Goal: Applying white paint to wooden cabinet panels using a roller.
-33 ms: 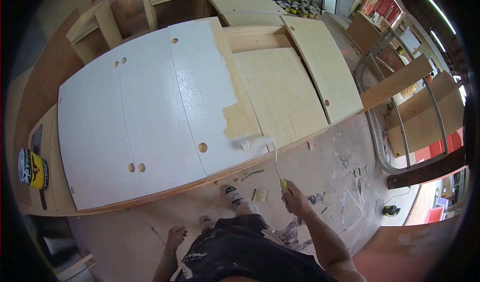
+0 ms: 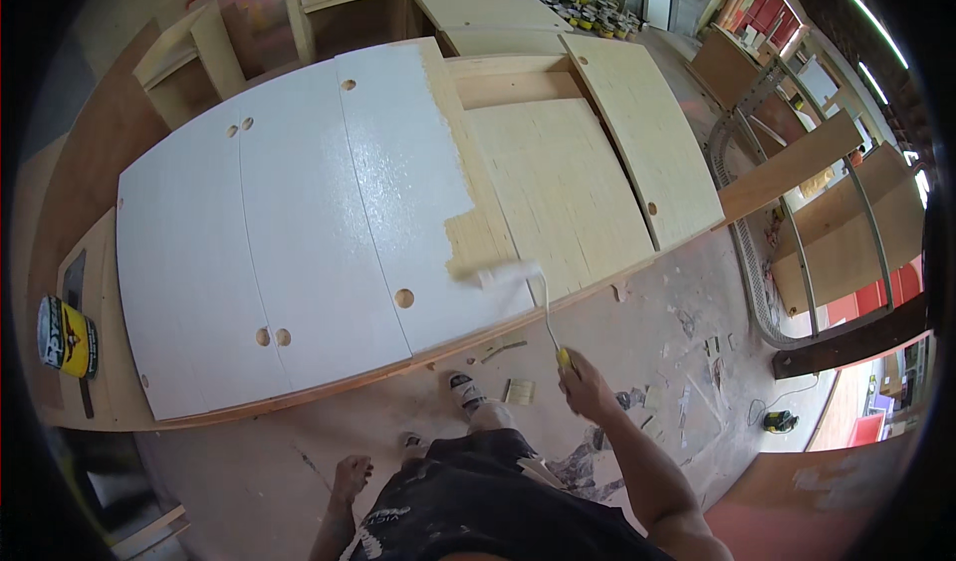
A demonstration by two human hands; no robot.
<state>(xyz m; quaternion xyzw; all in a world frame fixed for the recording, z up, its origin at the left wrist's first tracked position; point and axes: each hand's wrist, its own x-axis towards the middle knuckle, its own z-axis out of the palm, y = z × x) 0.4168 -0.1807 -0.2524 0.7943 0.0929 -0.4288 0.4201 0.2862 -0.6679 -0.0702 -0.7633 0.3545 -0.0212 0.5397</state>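
Note:
My right hand (image 2: 588, 392) is wrapped round the yellow handle of a paint roller (image 2: 508, 274). Its white sleeve rests on the near end of a partly painted wooden panel (image 2: 418, 203), across the border between wet white paint and bare wood. A thin bent wire joins sleeve and handle. Low on the left hangs my left hand (image 2: 352, 476), fingers curled in, with nothing visible in it. Left of the roller lie two panels coated white, the nearer one (image 2: 299, 193) showing round holes. To the right is a bare panel (image 2: 558, 173).
A yellow and black paint can (image 2: 68, 337) stands at the bench's left end. Another bare panel (image 2: 647, 133) lies far right, beside a curved metal frame (image 2: 757, 292). Scraps (image 2: 687, 402) litter the floor, and several cans (image 2: 597, 18) stand at the back.
The roller sleeve has shifted slightly away from me over the panel, and my right hand has risen a little with it. My left hand has hardly moved.

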